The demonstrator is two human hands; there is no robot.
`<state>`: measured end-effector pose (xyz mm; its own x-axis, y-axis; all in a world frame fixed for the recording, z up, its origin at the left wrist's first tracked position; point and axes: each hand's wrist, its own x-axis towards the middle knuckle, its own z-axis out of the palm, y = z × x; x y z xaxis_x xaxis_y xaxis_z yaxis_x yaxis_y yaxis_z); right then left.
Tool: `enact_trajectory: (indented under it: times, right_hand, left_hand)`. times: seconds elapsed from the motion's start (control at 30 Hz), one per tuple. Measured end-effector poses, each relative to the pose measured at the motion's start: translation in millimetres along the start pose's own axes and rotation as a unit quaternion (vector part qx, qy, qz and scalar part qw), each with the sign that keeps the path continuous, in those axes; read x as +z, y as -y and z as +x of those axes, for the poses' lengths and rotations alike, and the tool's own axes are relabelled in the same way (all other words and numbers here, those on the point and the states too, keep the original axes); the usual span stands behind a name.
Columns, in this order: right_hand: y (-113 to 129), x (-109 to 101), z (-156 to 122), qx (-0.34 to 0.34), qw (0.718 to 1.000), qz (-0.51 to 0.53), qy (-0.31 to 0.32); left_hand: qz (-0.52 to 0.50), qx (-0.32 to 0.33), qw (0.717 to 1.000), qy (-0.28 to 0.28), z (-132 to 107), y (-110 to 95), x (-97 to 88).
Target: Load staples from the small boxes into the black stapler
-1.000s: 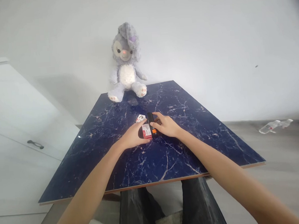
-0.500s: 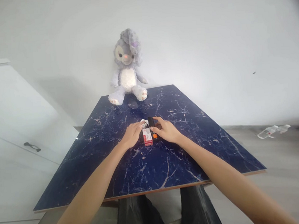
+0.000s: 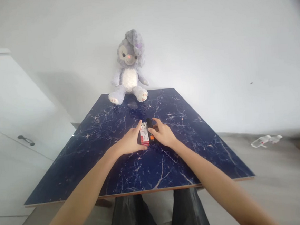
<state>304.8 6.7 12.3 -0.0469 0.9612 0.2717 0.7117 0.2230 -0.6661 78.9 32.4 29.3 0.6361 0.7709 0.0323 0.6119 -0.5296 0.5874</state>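
On the dark blue table lies a small red-and-white box (image 3: 144, 136), its long side running away from me. My left hand (image 3: 131, 140) wraps the box from the left, thumb at its near end and fingers at the far end. Right beside the box is a slim black object with an orange part (image 3: 151, 137); its kind cannot be made out. My right hand (image 3: 163, 133) grips it between thumb and fingers from the right side. The two things lie side by side.
A grey plush rabbit (image 3: 129, 72) sits at the table's far edge, against a white wall. To the left stands a white cabinet with a dark handle (image 3: 26, 140). A clear plastic item (image 3: 265, 140) rests on the floor at right. The marbled table (image 3: 180, 162) ends close before my legs.
My left hand has come lower around the box, its thumb now at the near end. The box lid area, open-looking before, now lies flat. The view has shifted slightly.
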Motion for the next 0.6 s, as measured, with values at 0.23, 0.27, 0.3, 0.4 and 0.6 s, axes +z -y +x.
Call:
enact_trajectory:
  times: [0.23,0.27,0.3,0.4,0.6]
  right_hand:
    - [-5,-9,2,0.015,0.998,-0.066,-0.006]
    - [-7,-12,4,0.031,0.997,-0.077,-0.009]
    - [-10,-15,6,0.050,0.995,-0.088,-0.014]
    - [-25,-29,14,0.109,0.987,-0.109,-0.037]
    - [-83,-71,23,0.169,0.961,-0.151,-0.158]
  left_hand:
    - [0.022,-0.007,0.998,-0.059,23,-5,18.3]
    - [0.022,0.003,0.998,-0.066,30,-6,22.0]
    - [0.021,0.013,0.997,-0.072,39,-8,26.5]
    - [0.020,0.031,0.995,-0.090,77,-17,44.4]
    - [0.046,0.068,0.994,-0.065,182,-72,88.7]
